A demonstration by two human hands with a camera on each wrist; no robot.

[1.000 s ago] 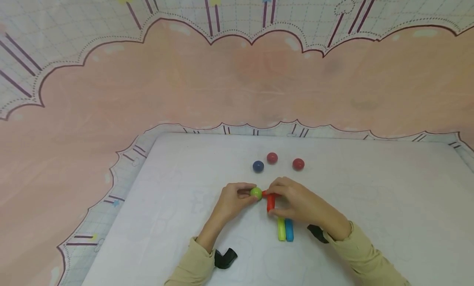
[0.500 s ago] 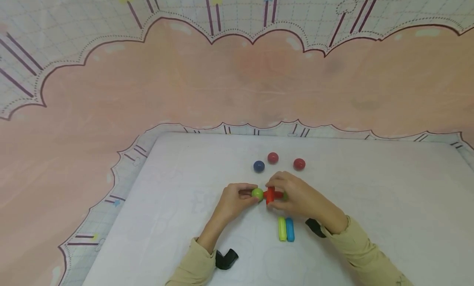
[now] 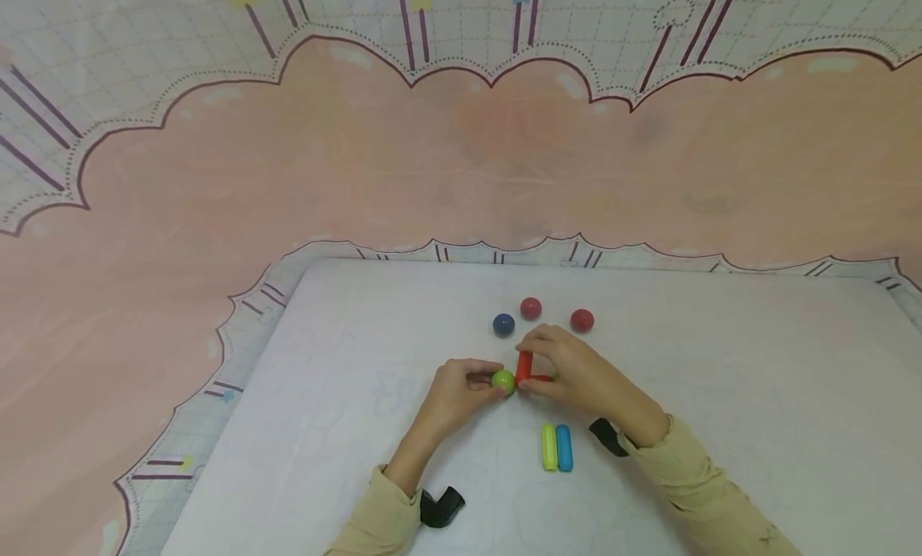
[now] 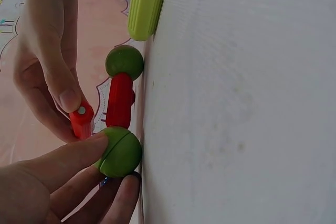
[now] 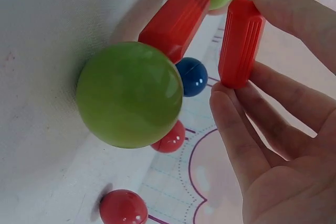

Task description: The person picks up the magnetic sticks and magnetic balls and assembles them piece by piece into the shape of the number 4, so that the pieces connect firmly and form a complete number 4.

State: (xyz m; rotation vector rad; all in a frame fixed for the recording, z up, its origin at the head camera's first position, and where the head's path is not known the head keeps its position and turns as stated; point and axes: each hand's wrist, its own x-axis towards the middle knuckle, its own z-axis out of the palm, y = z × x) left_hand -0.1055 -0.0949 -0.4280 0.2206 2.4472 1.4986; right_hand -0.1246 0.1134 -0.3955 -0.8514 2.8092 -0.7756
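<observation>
My left hand (image 3: 448, 400) pinches a green ball (image 3: 504, 382) between thumb and fingers, low at the white tabletop. In the left wrist view, a red stick (image 4: 119, 100) runs from this ball to a second green ball (image 4: 124, 62), touching both. My right hand (image 3: 576, 376) holds another red stick (image 5: 242, 40) by its two ends, thumb at one end and fingertips at the other. This held stick is raised above the lying one and apart from it. In the head view, my right hand largely hides the second green ball.
Beyond my hands lie a blue ball (image 3: 503, 325) and two red balls, one in the middle (image 3: 531, 308) and one to the right (image 3: 582, 320). A yellow-green stick (image 3: 550, 447) and a blue stick (image 3: 565, 448) lie side by side nearer me. Patterned cloth (image 3: 461, 172) surrounds the tabletop.
My right hand has carried its red stick away from me, across and past the lying stick. My left hand keeps its pinch on the green ball and has barely shifted.
</observation>
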